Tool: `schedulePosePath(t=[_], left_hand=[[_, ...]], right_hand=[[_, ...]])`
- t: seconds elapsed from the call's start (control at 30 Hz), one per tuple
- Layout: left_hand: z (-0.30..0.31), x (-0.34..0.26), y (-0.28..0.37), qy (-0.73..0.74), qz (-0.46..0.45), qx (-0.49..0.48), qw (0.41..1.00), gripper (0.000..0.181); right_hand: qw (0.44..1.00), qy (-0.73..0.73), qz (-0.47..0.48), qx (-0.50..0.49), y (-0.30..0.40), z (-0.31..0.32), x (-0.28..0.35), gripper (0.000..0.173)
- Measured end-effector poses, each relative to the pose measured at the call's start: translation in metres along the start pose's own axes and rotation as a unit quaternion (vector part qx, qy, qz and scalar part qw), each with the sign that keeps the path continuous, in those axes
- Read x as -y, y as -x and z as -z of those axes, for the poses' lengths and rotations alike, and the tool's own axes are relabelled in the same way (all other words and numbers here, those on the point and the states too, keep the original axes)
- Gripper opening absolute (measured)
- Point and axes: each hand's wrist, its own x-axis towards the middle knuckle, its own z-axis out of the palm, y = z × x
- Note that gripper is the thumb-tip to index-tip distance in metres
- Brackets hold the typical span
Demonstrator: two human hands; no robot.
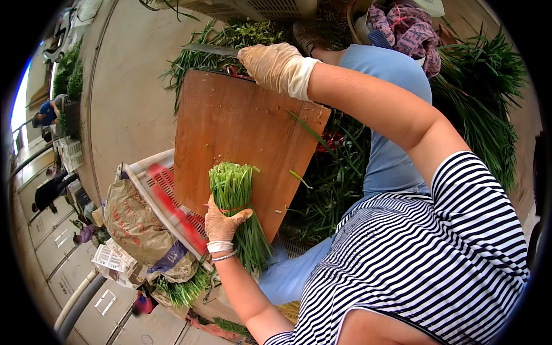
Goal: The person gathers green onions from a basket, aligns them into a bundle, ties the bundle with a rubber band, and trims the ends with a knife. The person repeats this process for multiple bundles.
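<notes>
My left hand, in a pale, stained thin glove, grips a bunch of Chinese chives around a red tie. The pale, level cut ends of the bunch rest on a brown wooden board, and the green leaves trail past my wrist. My right hand, gloved alike, is closed around the handle of a knife, whose blade points away beyond the board's right edge. My fingers hide most of the handle. A few loose leaf scraps and small bits lie on the board.
Cut trimmings are heaped past the board's right side. More long greens lie by my right leg. A white and red plastic crate and a crumpled printed sack stand left of the board. Several people are farther off.
</notes>
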Motion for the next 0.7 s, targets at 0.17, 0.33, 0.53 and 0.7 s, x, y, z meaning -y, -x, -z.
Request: schedulePosePath(t=[0.17,0.33,0.53,0.7], left_hand=[[0.004,-0.023,0.054,0.024,-0.102,-0.154,0.982,0.099],[0.003,-0.046,0.128,0.018,-0.172,-0.352,0.920,0.098],[-0.012,-0.056,0.171,-0.070,-0.144,-0.479,0.863,0.101],[-0.030,-0.064,0.188,-0.084,-0.146,-0.532,0.830,0.105]], right_hand=[[0.988,0.111,0.101,-0.023,0.015,-0.052,0.026,0.057],[0.983,0.054,0.174,0.011,0.040,-0.065,0.050,0.030],[0.757,-0.496,0.418,-0.072,0.152,0.038,0.132,0.014],[0.871,-0.193,0.450,-0.043,0.196,0.069,0.173,0.023]])
